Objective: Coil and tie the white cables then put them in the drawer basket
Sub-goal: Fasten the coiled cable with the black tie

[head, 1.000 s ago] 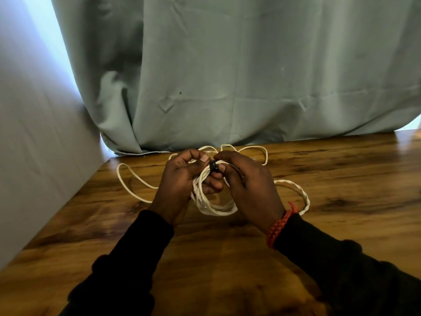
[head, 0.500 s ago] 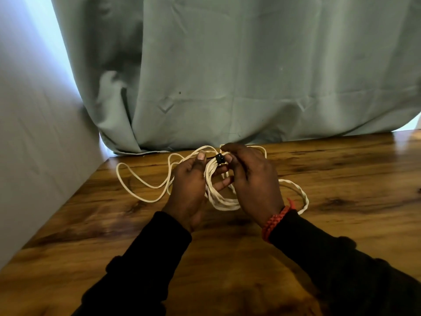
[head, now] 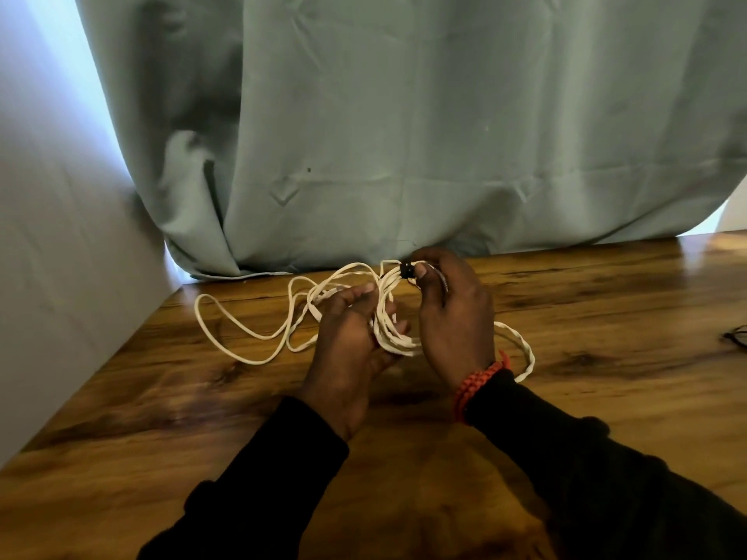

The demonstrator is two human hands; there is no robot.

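A white cable is partly wound into a coil (head: 394,337) that I hold just above the wooden table (head: 606,317). My left hand (head: 347,341) holds the coil from the left, its fingers curled round the strands with fingertips showing past them. My right hand (head: 452,317) pinches a small black tie (head: 406,270) at the top of the coil. Loose loops of the cable (head: 242,337) trail left over the table. A twisted white cable (head: 523,349) lies behind my right wrist. No drawer basket is in view.
A grey-green curtain (head: 404,135) hangs along the table's far edge. A pale wall panel (head: 60,256) bounds the left side. A dark thin object (head: 737,339) shows at the right edge of the table.
Both hands have moved away from me towards the curtain with the coil. The black tie has gone up to the coil's top and the left fingers have loosened.
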